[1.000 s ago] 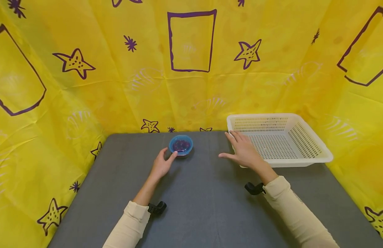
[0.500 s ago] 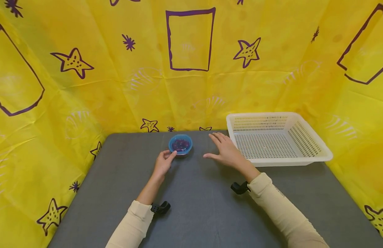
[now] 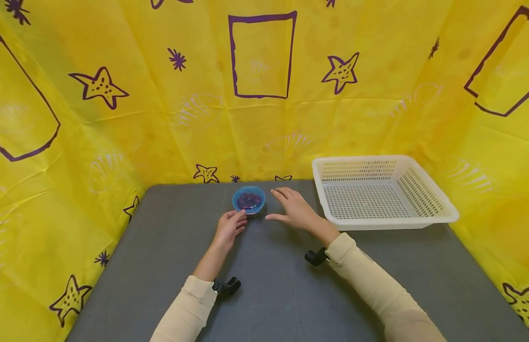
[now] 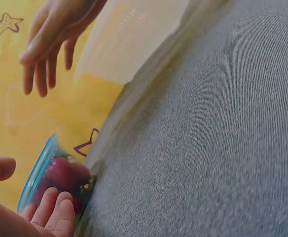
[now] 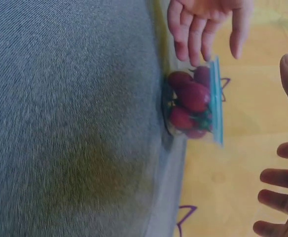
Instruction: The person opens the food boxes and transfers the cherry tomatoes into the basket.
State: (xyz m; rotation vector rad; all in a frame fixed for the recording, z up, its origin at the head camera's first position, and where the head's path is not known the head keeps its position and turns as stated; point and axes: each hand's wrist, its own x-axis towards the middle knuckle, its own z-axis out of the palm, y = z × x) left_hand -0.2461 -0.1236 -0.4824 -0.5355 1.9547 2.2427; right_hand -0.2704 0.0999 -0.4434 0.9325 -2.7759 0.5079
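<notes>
A small clear plastic tub with a blue lid stands upright on the grey table, near its back edge. Through its wall in the right wrist view, red rounded fruits with green bits show, like small tomatoes. At the tub's near left side is my left hand, its fingertips right at the wall and its thumb apart from the lid in the left wrist view. My right hand hovers a little to the right of the tub, fingers extended and thumb spread, holding nothing.
A white perforated plastic basket stands at the back right, behind my right forearm. A yellow cloth printed with purple starfish hangs behind the table and along both sides.
My right hand has moved left, from the basket's edge to beside the tub. My left hand has shifted slightly right and toward me along the tub's near side. The tub has stayed in place.
</notes>
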